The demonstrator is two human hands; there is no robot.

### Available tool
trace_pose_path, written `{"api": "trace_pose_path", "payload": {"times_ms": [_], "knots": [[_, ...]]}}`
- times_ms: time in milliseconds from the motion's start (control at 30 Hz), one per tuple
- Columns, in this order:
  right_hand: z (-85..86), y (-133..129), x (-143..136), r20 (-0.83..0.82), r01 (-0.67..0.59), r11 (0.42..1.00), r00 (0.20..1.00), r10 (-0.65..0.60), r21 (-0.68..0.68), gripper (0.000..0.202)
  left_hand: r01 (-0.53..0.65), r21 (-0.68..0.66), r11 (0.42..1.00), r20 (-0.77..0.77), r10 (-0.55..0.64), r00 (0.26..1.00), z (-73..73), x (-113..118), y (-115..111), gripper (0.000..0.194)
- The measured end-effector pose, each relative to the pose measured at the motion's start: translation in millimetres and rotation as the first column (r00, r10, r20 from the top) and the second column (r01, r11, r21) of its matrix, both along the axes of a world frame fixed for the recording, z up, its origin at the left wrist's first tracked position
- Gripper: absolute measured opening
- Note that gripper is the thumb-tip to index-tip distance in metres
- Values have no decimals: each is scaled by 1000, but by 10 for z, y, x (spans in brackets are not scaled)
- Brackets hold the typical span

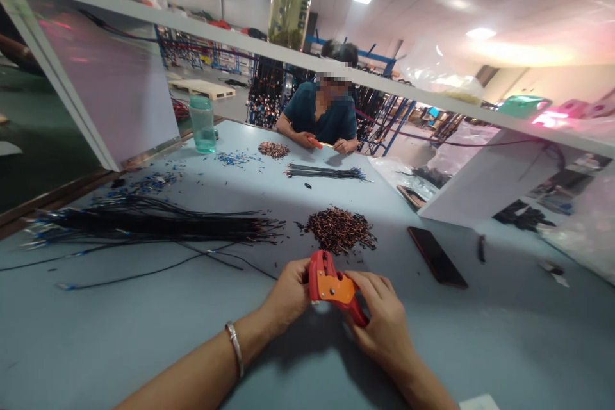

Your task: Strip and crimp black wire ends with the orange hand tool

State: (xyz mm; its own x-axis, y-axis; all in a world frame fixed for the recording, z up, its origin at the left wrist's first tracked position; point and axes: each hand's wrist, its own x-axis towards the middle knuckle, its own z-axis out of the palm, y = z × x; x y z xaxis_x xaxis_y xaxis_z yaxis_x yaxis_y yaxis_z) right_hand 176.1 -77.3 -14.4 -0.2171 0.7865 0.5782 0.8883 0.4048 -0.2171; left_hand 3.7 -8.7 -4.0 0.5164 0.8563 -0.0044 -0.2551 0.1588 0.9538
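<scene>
My right hand (384, 314) is wrapped round the handles of a red and orange wire stripper (336, 287). The tool's red head points up and to the left. Against the left side of that head, my left hand (291, 291) is closed, its fingertips partly hidden by the tool. A thin black wire (254, 264) runs from the left into my left hand; its end does not show. Just beyond the stripper lies a heap of short black and copper-coloured scraps (341, 230). Left of the heap is a thick bundle of black wires (158, 221), some with blue ends.
Across the table a person (321, 109) holds a red tool (314, 142) near a smaller wire bundle (327, 172). A phone (437, 256) lies to the right. A green bottle (202, 125) and blue bits (237, 158) are at the far left. A shelf (230, 35) crosses above.
</scene>
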Motion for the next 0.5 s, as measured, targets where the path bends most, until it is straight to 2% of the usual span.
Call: {"api": "trace_pose_path", "payload": {"times_ms": [267, 500], "knots": [[-14, -6, -15, -26, -8, 1000, 1000, 8, -2, 42, 8, 36, 999, -22, -7, 1000, -78, 7, 21, 12], [3, -7, -21, 11, 4, 1000, 1000, -4, -17, 42, 14, 104, 995, -50, -9, 999, -45, 17, 8, 8]]}}
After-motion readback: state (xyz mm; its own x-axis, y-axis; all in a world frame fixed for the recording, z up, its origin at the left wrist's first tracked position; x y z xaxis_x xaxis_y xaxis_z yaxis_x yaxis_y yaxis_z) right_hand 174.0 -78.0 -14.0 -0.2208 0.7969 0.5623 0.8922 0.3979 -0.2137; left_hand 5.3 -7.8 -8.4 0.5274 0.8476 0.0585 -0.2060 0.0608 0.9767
